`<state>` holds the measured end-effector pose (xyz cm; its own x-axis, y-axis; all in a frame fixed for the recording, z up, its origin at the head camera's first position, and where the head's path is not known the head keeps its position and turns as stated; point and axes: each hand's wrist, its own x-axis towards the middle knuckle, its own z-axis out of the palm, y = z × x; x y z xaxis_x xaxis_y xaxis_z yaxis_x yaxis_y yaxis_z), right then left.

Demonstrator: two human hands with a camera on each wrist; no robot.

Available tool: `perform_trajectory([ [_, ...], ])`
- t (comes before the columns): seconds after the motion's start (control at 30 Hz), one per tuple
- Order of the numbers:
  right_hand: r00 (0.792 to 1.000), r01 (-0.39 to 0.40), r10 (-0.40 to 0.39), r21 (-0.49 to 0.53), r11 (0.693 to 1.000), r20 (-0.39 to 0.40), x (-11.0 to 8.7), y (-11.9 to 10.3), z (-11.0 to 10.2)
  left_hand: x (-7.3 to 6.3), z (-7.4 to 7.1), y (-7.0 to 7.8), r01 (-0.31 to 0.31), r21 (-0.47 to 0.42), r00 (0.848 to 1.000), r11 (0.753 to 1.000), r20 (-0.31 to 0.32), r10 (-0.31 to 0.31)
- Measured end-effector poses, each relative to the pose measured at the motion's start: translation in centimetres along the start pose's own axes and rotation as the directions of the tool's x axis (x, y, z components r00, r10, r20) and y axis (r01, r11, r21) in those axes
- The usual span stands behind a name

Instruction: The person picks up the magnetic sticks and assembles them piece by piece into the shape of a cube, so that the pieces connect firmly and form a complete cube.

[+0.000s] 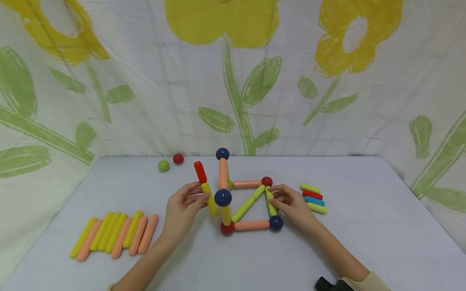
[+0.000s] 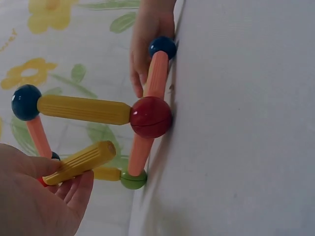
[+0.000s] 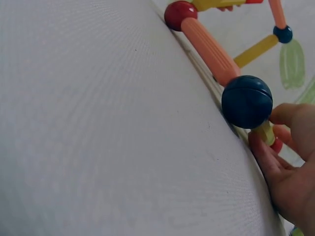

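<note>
My left hand [image 1: 185, 208] pinches a yellow stick [image 1: 210, 200] with a red stick [image 1: 200, 172] end to end at its top. The pair leans, held just left of a frame of sticks and balls. Blue balls [image 1: 223, 197] top its upright side, joined by an orange stick [image 1: 223, 173]. A red ball [image 1: 227, 227] and a dark blue ball [image 1: 276, 223] mark its near base corners. Light-green sticks [image 1: 249, 203] cross the base diagonally. My right hand [image 1: 295, 206] pinches the light-green stick [image 1: 271, 203] on the base's right side, beside the blue ball [image 3: 247, 102].
Several yellow and orange sticks [image 1: 113, 232] lie in a row at left. Several short coloured sticks [image 1: 314, 197] lie right of the frame. A loose green ball [image 1: 163, 165] and red ball [image 1: 178, 159] sit near the table's back edge, before a flower-patterned cloth [image 1: 153, 105].
</note>
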<state>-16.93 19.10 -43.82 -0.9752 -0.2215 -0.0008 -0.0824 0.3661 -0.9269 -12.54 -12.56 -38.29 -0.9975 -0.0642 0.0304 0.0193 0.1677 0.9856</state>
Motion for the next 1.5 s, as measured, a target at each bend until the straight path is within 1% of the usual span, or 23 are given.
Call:
perform_trajectory([
  [0.1, 1.0, 0.012, -0.012, 0.005, 1.0, 0.001, -0.1, -0.1, 0.1, 0.2, 0.6, -0.6, 0.003, 0.012, 1.0, 1.0, 0.001, -0.003],
  [0.23, 1.0, 0.002, -0.002, 0.005, 1.0, -0.002, -0.1, -0.1, 0.1, 0.2, 1.2, -1.0, 0.0, 0.011, 1.0, 1.0, 0.016, -0.001],
  [0.4, 1.0, -0.002, 0.002, 0.01, 1.0, -0.004, -0.3, -0.2, 0.1, 0.4, 2.0, -1.2, 0.02, 0.0, 0.998, 1.0, 0.056, -0.02],
  [0.53, 1.0, -0.002, 0.002, 0.013, 1.0, -0.005, -0.3, -0.3, 0.1, 0.5, 2.4, -1.2, 0.032, 0.017, 0.997, 0.999, 0.067, -0.033],
  [0.7, 1.0, 0.003, -0.003, 0.013, 1.0, -0.007, -0.3, -0.3, 0.2, 0.6, 2.6, -1.0, 0.029, 0.015, 0.996, 0.999, 0.079, -0.03],
  [0.87, 1.0, -0.001, 0.002, 0.008, 1.0, -0.011, -0.3, -0.2, 0.2, 0.7, 2.7, -1.0, -0.001, -0.011, 0.994, 1.0, 0.106, 0.002],
  [1.0, 1.0, -0.004, 0.005, 0.008, 1.0, -0.013, -0.2, -0.1, 0.1, 0.8, 2.8, -1.0, -0.019, -0.013, 0.993, 1.0, 0.116, 0.02],
  [1.17, 1.0, 0.005, -0.005, 0.012, 1.0, -0.008, -0.2, -0.1, 0.1, 0.9, 2.9, -1.0, -0.031, -0.005, 0.993, 1.0, 0.118, 0.031],
  [1.43, 1.0, 0.01, -0.01, 0.024, 1.0, -0.008, -0.2, -0.1, 0.1, 1.0, 3.0, -1.0, -0.025, 0.019, 0.994, 1.0, 0.109, 0.023],
  [1.5, 1.0, 0.011, -0.011, 0.022, 1.0, -0.008, -0.2, -0.1, 0.1, 1.1, 3.1, -1.0, -0.036, 0.031, 0.994, 0.999, 0.106, 0.033],
])
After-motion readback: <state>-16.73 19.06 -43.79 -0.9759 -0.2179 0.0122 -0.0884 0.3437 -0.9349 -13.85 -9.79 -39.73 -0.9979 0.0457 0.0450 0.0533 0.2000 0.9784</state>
